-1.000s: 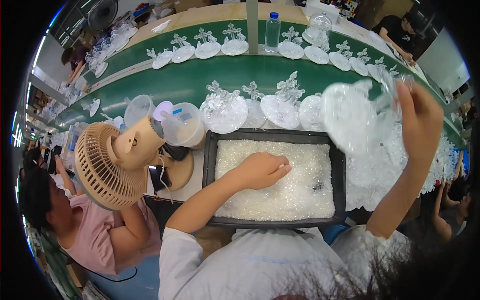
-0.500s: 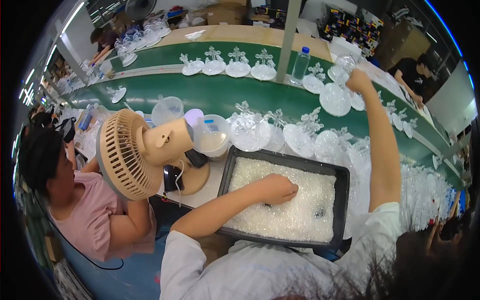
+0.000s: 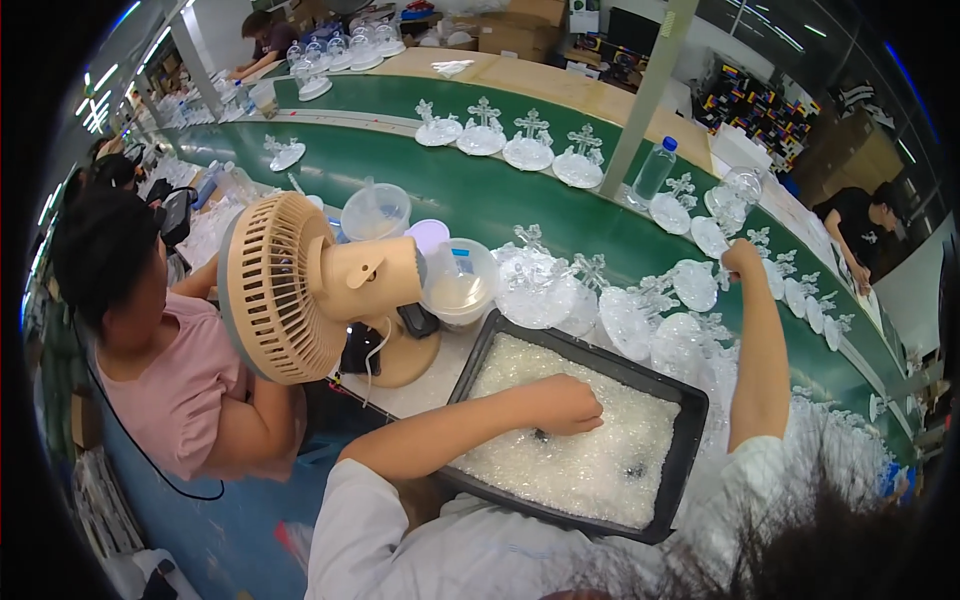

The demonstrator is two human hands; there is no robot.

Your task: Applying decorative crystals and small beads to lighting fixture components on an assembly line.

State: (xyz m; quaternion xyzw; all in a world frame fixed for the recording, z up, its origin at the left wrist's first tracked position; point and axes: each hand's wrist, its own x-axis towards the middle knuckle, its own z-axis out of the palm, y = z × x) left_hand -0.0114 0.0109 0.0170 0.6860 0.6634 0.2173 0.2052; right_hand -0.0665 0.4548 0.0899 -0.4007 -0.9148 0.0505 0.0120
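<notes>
- Hands well apart: left hand (image 3: 568, 405), low and just right of centre, lies knuckles up, fingers curled in; whatever it may hold is hidden.
- Beneath it, clear granules (image 3: 560, 475) fill a black tray (image 3: 690, 415), which sits slanted in the lower middle.
- Right hand (image 3: 740, 260) is out at right, forearm rising nearly upright, wrist bent leftward, fingers closed on a white disc piece (image 3: 697, 285), its round face tilted toward me.
- Near left of centre, a beige fan (image 3: 290, 285) stands on the counter (image 3: 410, 395).
</notes>
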